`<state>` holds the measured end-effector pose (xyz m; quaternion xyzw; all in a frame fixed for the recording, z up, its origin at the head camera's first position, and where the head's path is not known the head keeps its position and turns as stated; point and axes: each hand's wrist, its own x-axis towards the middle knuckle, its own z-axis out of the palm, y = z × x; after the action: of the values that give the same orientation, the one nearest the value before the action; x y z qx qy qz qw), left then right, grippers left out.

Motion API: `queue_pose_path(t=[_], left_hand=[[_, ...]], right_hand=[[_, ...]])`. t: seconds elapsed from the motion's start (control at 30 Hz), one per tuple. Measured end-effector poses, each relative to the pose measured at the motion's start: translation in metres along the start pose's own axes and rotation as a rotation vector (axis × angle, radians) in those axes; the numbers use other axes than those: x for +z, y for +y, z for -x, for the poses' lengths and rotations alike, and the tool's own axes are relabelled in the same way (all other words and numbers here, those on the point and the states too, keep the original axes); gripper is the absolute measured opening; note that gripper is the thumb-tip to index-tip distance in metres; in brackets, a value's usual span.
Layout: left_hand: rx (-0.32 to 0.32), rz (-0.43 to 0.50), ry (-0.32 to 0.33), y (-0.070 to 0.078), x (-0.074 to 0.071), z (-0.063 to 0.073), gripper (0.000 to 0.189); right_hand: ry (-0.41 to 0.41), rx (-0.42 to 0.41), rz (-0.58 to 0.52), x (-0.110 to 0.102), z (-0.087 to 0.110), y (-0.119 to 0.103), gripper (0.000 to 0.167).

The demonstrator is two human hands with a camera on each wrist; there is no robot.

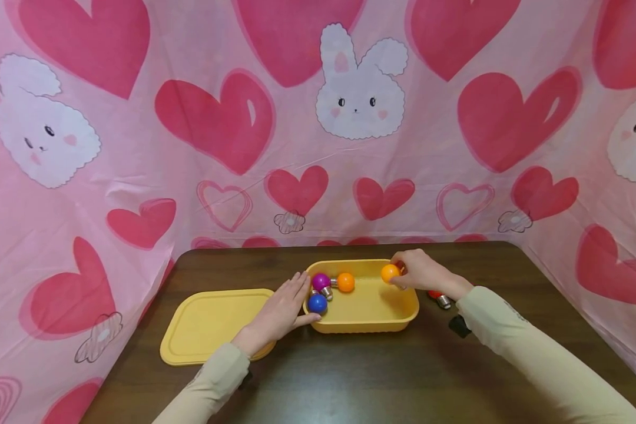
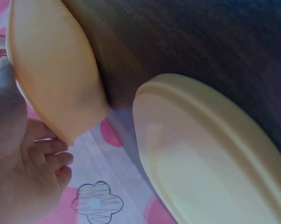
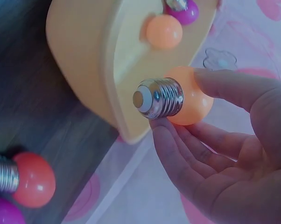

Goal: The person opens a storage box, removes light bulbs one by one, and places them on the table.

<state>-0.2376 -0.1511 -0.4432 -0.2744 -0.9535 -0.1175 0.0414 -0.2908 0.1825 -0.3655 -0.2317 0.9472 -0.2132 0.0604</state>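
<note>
A yellow rectangular container (image 1: pixel 360 327) stands on the table. My right hand (image 1: pixel 423 272) pinches an orange light bulb (image 3: pixel 192 95) between thumb and fingers, over the container's right end; its silver screw base shows in the right wrist view. Inside, at the left end, lie a purple bulb (image 1: pixel 321 281), a second orange bulb (image 1: pixel 345 282) and a blue bulb (image 1: pixel 317 304). My left hand (image 1: pixel 278 312) rests at the container's left rim, fingers extended along it and thumb at the front corner.
A yellow lid (image 1: pixel 212 324) lies flat on the dark table (image 1: pixel 350 383), left of the container. Right of the container are a red bulb (image 3: pixel 35 179) and a purple bulb (image 3: pixel 5 212). A pink heart-patterned cloth (image 1: pixel 297 147) hangs behind.
</note>
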Motion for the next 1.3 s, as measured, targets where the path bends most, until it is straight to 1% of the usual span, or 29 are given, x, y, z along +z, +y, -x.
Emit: queue_pose_path(t=[0.07, 0.13, 0.27, 0.53, 0.63, 0.87, 1.0, 1.17, 1.3], left_hand=[[0.000, 0.001, 0.000, 0.000, 0.000, 0.000, 0.085], [0.001, -0.003, 0.000, -0.001, 0.001, 0.000, 0.085], [0.009, -0.005, 0.006, -0.001, 0.000, -0.001, 0.084], [0.018, 0.011, 0.016, -0.001, 0.001, -0.002, 0.082], [0.010, -0.001, 0.010, -0.002, 0.001, -0.003, 0.084], [0.017, -0.010, 0.011, -0.001, 0.001, -0.003, 0.085], [0.009, -0.010, 0.003, -0.002, 0.002, -0.003, 0.084], [0.021, -0.018, 0.025, -0.002, 0.002, -0.003, 0.083], [0.011, -0.009, 0.007, -0.002, 0.002, -0.002, 0.084]], right_hand=[[0.015, -0.005, 0.008, -0.004, 0.002, 0.004, 0.038], [0.039, -0.021, 0.033, -0.008, 0.003, 0.009, 0.036], [0.077, -0.024, 0.080, -0.016, 0.008, 0.016, 0.035], [0.105, 0.056, 0.073, -0.029, 0.021, 0.034, 0.040], [0.116, 0.071, 0.075, -0.031, 0.026, 0.041, 0.040], [0.152, 0.093, 0.087, -0.035, 0.034, 0.057, 0.039], [0.167, 0.129, 0.090, -0.039, 0.040, 0.068, 0.040], [0.167, 0.170, 0.100, -0.041, 0.047, 0.082, 0.043], [0.168, 0.191, 0.102, -0.041, 0.053, 0.093, 0.044]])
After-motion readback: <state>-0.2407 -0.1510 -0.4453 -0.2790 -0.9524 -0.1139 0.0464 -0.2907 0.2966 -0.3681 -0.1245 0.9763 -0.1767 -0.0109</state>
